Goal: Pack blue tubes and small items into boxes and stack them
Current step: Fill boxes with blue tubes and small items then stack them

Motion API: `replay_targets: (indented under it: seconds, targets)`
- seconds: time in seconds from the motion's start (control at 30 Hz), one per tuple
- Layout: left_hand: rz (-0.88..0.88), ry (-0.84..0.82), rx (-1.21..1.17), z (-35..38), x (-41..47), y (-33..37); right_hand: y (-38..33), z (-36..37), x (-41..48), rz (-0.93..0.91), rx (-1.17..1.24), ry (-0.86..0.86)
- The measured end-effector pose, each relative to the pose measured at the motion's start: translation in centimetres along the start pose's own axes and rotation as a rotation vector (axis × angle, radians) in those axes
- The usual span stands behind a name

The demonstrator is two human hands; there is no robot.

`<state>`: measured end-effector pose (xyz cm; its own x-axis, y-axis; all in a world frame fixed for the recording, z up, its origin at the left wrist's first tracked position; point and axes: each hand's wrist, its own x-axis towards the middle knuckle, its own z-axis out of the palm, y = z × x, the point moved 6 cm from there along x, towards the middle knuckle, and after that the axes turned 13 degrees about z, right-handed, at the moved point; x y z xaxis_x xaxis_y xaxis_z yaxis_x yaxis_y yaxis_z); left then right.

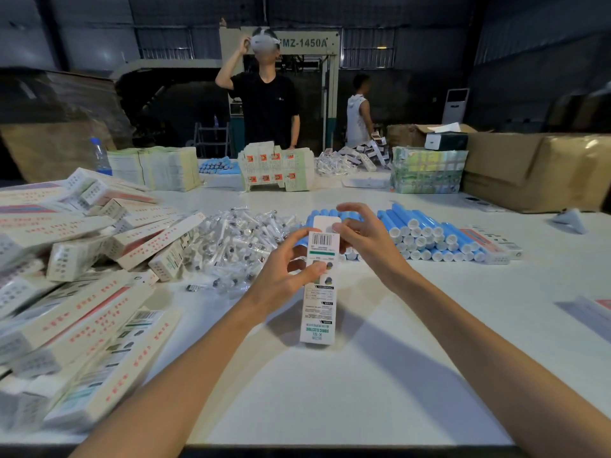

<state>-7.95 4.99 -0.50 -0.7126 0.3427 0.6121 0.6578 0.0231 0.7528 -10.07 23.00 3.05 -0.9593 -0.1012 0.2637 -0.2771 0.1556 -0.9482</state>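
Observation:
A long white printed box (319, 302) stands on end over the white table (363, 375), its top flap open. My left hand (287, 269) grips its middle between thumb and fingers. My right hand (363, 236) touches the box's upper end at the flap with thumb and curled fingers. Behind the hands lies a stack of blue tubes (426, 236) with white caps. A heap of small clear-wrapped items (238, 246) sits left of the tubes.
Packed white boxes (86, 292) are piled across the left side. Flat box blanks (277, 166), more tubes (218, 166) and bundles (428, 171) line the far edge. A cardboard carton (535, 170) stands far right. A person (267, 104) stands opposite.

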Motion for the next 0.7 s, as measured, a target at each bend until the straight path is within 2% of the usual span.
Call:
replay_targets:
  seconds: [0.17,0.27,0.37,0.53,0.7]
  targets:
    - [-0.014,-0.011,-0.003,0.1,0.0,-0.2,-0.5,-0.2,0.1,-0.116,-0.092,0.041]
    - [-0.030,-0.012,0.001,0.2,-0.1,-0.4,-0.9,-0.2,0.0,-0.204,-0.264,0.089]
    - [-0.049,-0.012,-0.003,0.2,-0.2,-0.6,-1.2,-0.4,0.0,-0.195,-0.339,0.056]
    - [-0.047,-0.020,-0.005,0.4,-0.1,-0.8,-0.9,-0.8,-0.4,-0.035,-0.044,-0.017]
    - [-0.033,-0.007,0.008,0.2,-0.1,-1.0,-0.1,-0.4,0.1,0.102,0.078,-0.061]
